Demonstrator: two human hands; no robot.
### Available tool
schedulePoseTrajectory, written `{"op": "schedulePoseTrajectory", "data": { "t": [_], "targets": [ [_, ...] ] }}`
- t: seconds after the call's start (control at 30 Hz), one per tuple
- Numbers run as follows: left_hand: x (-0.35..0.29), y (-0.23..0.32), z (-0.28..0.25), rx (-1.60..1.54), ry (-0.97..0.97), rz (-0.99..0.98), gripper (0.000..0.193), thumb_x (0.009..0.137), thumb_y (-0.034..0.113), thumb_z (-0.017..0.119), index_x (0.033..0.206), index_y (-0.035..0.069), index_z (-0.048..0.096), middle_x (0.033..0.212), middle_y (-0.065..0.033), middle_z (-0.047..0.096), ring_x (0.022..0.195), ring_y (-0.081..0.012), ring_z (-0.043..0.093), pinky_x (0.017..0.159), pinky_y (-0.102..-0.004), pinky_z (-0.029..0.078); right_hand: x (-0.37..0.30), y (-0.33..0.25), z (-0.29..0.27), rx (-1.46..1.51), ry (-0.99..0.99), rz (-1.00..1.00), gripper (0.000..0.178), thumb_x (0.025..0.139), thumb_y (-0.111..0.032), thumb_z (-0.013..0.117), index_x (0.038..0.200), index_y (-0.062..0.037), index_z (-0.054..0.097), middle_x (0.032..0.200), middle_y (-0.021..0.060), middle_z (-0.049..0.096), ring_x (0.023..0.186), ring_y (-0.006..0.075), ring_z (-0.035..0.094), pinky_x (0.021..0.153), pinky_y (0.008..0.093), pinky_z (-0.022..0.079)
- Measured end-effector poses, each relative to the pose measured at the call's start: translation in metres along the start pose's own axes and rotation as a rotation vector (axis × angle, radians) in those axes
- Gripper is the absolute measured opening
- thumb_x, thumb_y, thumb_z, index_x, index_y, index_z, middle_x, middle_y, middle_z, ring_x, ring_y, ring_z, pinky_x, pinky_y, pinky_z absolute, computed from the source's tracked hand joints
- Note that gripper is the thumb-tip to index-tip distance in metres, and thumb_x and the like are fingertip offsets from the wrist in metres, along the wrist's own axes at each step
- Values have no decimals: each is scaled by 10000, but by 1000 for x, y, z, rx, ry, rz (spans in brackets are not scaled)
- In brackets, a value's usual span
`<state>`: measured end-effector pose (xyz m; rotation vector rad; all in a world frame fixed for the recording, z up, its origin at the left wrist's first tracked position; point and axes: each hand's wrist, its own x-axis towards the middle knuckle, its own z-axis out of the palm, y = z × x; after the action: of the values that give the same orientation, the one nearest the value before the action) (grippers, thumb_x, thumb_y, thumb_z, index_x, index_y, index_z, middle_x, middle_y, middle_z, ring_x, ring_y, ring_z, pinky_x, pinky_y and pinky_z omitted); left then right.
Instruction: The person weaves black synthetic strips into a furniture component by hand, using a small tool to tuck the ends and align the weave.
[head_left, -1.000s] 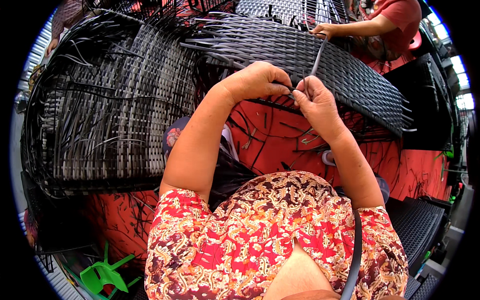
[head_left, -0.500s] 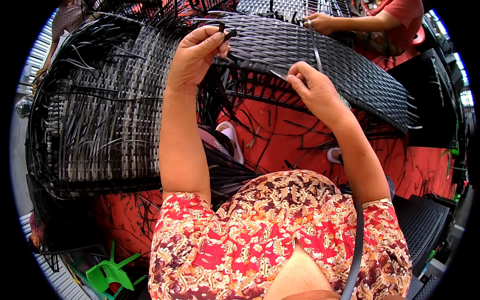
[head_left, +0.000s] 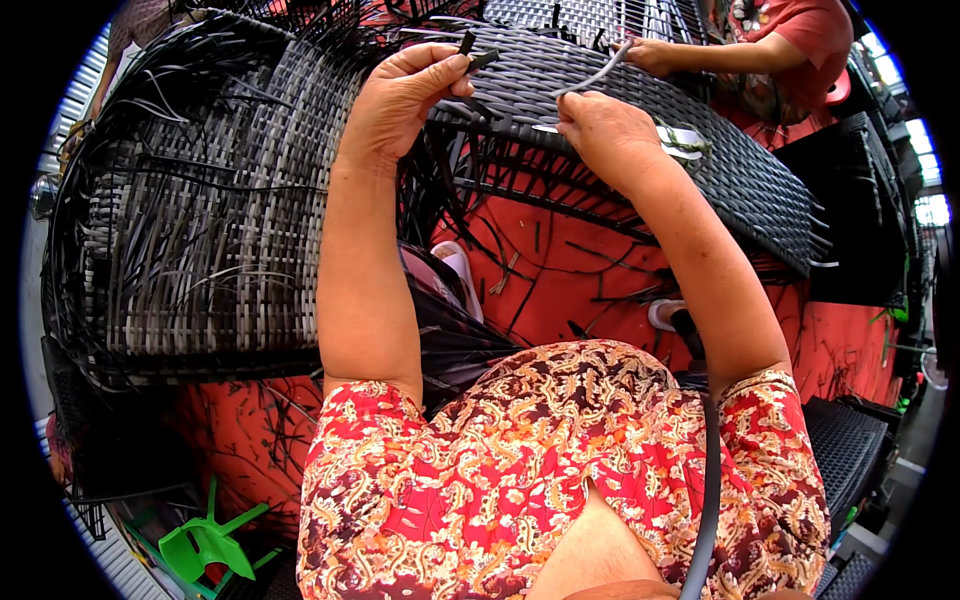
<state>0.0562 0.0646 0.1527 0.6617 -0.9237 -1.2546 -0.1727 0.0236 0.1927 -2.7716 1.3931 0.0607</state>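
My left hand (head_left: pixel 405 100) is raised over the near edge of a woven grey wicker panel (head_left: pixel 730 165). Its thumb and fingers pinch short black strips (head_left: pixel 482 60) that stick out past the fingertips. To its right, my right hand (head_left: pixel 612 135) is closed, with thumb and forefinger at the lower end of a curved grey strip (head_left: pixel 600 75) rising from the weave. A white-handled tool (head_left: pixel 682 142) with greenish wrapping shows behind this hand, and a pale tip pokes out on the other side; the palm hides its middle, so its kind is unclear.
Another person's hand (head_left: pixel 652 56) is at the panel's far side. On the left stands a large woven piece (head_left: pixel 215 210) with many loose strands. Cut strips litter the red floor (head_left: pixel 550 270). A green plastic stool (head_left: pixel 210 545) lies at lower left, and dark woven pieces (head_left: pixel 845 450) at right.
My right hand has moved up and slightly left, and its fingers now meet the grey strip, which has bent toward it. My left hand has shifted slightly, still pinching the black strips.
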Motion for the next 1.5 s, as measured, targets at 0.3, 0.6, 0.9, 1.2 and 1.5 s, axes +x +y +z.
{"op": "schedulePoseTrajectory", "data": {
  "t": [0.3, 0.6, 0.9, 1.2, 1.5],
  "targets": [
    [-1, 0, 2, 299, -111, -38, 100, 850, 102, 648, 905, 20, 658, 743, -12, 608, 671, -93, 547, 661, -211, 440, 6, 21, 23, 254, 18, 36, 229, 841, -276, 611, 897, -55, 615, 827, 109, 648, 794, 271, 623, 695, 370, 473],
    [3, -18, 7, 924, -119, -185, 144, 819, 140, 664, 854, 0, 655, 674, 24, 564, 606, -59, 482, 544, -216, 398, 5, 30, 35, 546, 18, 130, 305, 771, -357, 695, 856, -66, 656, 828, 99, 672, 795, 224, 644, 725, 338, 486],
    [17, -30, 19, 1299, -103, -295, 223, 749, 217, 651, 840, 14, 676, 722, -102, 648, 651, -201, 604, 637, -322, 481, 3, 31, 39, 574, 28, 126, 307, 774, -367, 693, 870, -78, 655, 816, 86, 676, 779, 210, 649, 726, 333, 491],
    [16, -30, 22, 1415, -225, -288, 262, 742, 260, 640, 839, 19, 677, 777, -136, 652, 712, -251, 618, 667, -359, 482, -1, 26, 35, 580, 11, 154, 289, 786, -359, 685, 863, -83, 646, 791, 74, 672, 756, 200, 648, 704, 329, 491],
    [31, -34, 27, 1631, -377, -423, 242, 730, 228, 625, 785, -4, 666, 689, -168, 622, 643, -285, 593, 641, -390, 472, -4, 22, 33, 554, 34, 136, 261, 795, -344, 682, 862, -95, 642, 779, 53, 671, 745, 184, 645, 691, 320, 488]
  ]
}}
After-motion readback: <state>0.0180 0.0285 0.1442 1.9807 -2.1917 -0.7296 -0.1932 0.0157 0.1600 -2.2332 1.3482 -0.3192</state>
